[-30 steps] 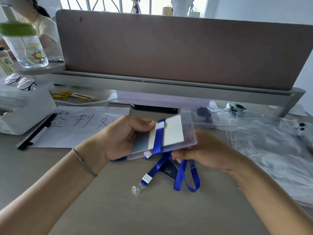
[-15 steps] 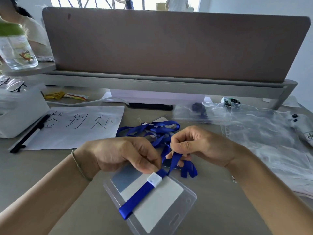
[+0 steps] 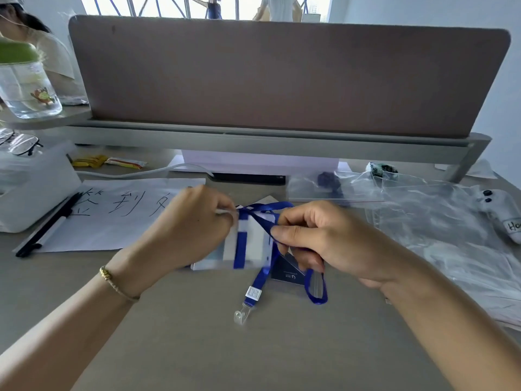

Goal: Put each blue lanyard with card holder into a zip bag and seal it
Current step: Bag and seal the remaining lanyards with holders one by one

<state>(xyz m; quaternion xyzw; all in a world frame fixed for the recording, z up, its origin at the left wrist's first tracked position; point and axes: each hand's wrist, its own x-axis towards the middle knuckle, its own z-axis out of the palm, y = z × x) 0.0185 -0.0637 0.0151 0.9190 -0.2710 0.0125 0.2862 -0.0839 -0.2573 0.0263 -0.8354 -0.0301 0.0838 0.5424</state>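
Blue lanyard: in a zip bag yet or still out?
Out. The blue lanyard is held bare between both hands, left hand and right hand; the zip bags lie apart.

Blue lanyard (image 3: 255, 218) wrapped around card holder (image 3: 248, 246)

Both hands were up close together over the desk

Left hand (image 3: 194, 230) came in from 7 o'clock, fingers curled in a grip, bracelet on the wrist. Right hand (image 3: 318, 244) reached in from 4 o'clock, thumb and forefinger pinched, other fingers curled under.
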